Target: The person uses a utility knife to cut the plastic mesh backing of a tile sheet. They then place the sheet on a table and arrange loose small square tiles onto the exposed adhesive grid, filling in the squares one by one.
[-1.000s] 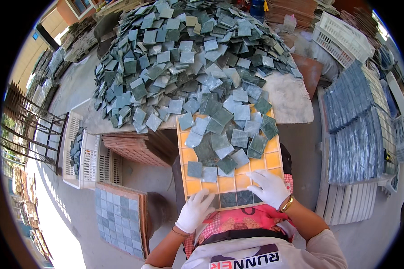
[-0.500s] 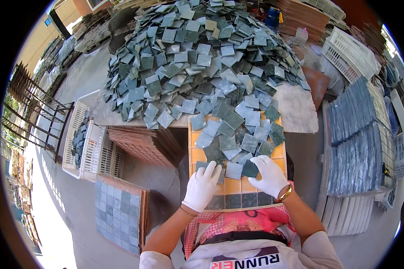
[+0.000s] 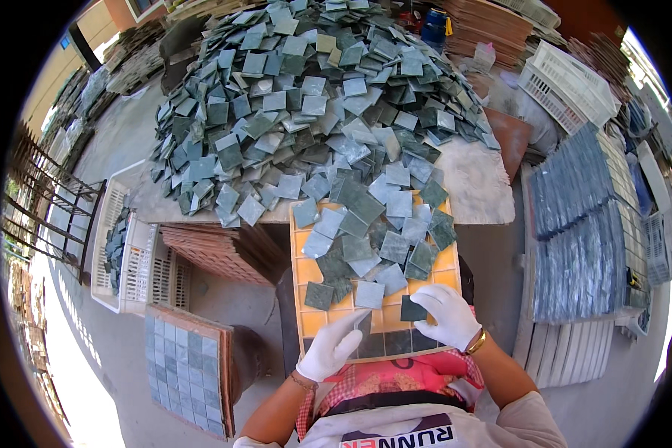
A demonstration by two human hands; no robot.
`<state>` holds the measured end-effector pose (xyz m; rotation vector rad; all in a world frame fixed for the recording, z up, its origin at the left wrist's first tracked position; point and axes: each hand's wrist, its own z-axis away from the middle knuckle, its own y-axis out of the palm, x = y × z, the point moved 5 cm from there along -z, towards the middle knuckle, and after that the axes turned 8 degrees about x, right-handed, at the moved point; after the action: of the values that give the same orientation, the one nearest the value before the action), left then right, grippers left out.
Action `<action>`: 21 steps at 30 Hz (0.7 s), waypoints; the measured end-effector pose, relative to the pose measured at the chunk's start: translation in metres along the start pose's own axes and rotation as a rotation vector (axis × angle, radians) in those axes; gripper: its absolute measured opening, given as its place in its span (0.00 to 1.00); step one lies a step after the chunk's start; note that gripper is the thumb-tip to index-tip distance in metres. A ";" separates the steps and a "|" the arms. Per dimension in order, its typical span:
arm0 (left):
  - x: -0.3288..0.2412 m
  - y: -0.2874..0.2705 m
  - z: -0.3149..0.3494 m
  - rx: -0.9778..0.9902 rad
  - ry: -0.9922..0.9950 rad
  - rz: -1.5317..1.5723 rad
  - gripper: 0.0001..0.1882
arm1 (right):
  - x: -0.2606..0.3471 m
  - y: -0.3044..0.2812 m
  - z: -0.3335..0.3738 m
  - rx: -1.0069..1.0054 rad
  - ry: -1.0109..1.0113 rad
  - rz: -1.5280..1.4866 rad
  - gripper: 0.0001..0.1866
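An orange gridded tray [image 3: 306, 261] slopes from the table edge down to my lap. Loose square green-grey stone tiles [image 3: 356, 246] are heaped over its upper part, and a row of dark tiles [image 3: 399, 342] fills its lowest cells. My right hand [image 3: 449, 317], in a white glove, is closed on the edge of a dark green tile [image 3: 411, 308] just above that row. Gloved in white too, my left hand [image 3: 330, 349] grips a tilted grey tile [image 3: 363, 322] near the row's left part. Its fingertips are partly behind that tile.
A big mound of similar tiles [image 3: 276, 104] covers the table [image 3: 476, 179] ahead. White plastic crates [image 3: 136, 257] stand at the left, above a stack of tiled panels [image 3: 183, 366]. On the right are stacked rows of tile sheets [image 3: 582, 261] and more white crates [image 3: 567, 82].
Both hands have come down toward the tray's bottom row, each with a tile. The tiles by the heap's lower edge have been parted, and the whole view has shifted slightly.
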<state>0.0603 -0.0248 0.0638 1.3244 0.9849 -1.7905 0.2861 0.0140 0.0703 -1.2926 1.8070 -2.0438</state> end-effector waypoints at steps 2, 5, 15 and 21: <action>0.014 0.011 -0.003 0.056 -0.103 0.243 0.18 | -0.003 -0.004 0.004 -0.022 0.020 0.020 0.24; 0.019 0.019 -0.012 0.056 -0.149 0.101 0.16 | -0.008 -0.008 0.010 -0.002 0.047 0.047 0.24; 0.000 0.041 -0.062 -0.122 0.216 -0.527 0.14 | -0.026 -0.001 0.027 0.082 0.082 -0.021 0.25; -0.013 0.052 -0.059 -0.085 0.086 -0.766 0.15 | -0.027 0.001 0.029 0.102 0.115 -0.039 0.24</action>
<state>0.1339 0.0036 0.0559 1.0396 1.7631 -2.2015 0.3217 0.0074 0.0532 -1.2158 1.7097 -2.2416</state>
